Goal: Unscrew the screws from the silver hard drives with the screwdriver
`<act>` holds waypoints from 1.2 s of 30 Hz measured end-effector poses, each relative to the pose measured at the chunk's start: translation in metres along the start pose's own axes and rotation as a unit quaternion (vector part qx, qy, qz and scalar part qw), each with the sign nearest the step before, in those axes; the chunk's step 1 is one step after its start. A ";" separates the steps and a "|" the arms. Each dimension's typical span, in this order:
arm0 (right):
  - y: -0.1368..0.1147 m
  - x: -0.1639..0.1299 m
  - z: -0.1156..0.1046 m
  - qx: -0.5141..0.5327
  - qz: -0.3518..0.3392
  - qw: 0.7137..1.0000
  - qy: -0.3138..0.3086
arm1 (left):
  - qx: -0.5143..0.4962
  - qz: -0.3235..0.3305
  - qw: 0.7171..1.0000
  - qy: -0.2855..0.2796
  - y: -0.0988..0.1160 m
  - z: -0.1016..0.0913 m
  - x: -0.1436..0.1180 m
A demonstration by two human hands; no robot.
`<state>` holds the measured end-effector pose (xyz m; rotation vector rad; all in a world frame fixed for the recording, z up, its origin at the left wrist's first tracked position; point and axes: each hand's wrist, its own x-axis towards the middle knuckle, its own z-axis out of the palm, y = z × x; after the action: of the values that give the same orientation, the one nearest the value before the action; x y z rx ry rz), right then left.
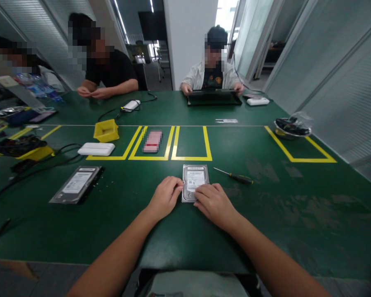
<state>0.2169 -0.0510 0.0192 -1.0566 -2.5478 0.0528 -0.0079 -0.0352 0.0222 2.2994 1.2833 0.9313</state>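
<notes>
A silver hard disk drive (195,177) with a white label lies on the green table straight in front of me. My left hand (166,196) is at its left edge, thumb and fingers pinched together; whatever is between the fingertips is too small or hidden to make out. Over the lower right part of the drive rests my right hand (215,205), its fingers curled onto the label and the right edge. A screwdriver (239,178) with a black and yellow handle lies just beyond my right hand, its shaft pointing left.
Another hard drive (77,183) lies at left, with small bits (103,184) beside it. Behind are a yellow bin (106,131), a white power bank (96,149), cables (18,145), a pink item (153,141) and a bowl of dark parts (292,127). Three people sit across the table.
</notes>
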 end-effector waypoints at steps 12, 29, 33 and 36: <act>0.000 0.000 0.002 -0.001 -0.001 1.000 0.006 | -0.031 -0.020 0.999 0.000 0.000 -0.003 0.000; 0.000 0.000 0.002 0.006 -0.003 1.000 0.010 | -0.047 0.008 0.997 -0.065 0.000 -0.008 0.000; 0.000 0.000 0.002 0.006 -0.002 1.000 0.013 | -0.038 0.023 0.997 -0.061 -0.002 -0.008 0.000; 0.001 0.000 0.003 0.004 -0.002 1.000 0.015 | -0.030 0.029 0.997 -0.060 -0.003 -0.008 0.000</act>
<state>0.2164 -0.0502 0.0164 -1.0418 -2.5205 0.0463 -0.0153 -0.0332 0.0263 2.3202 1.1303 0.8249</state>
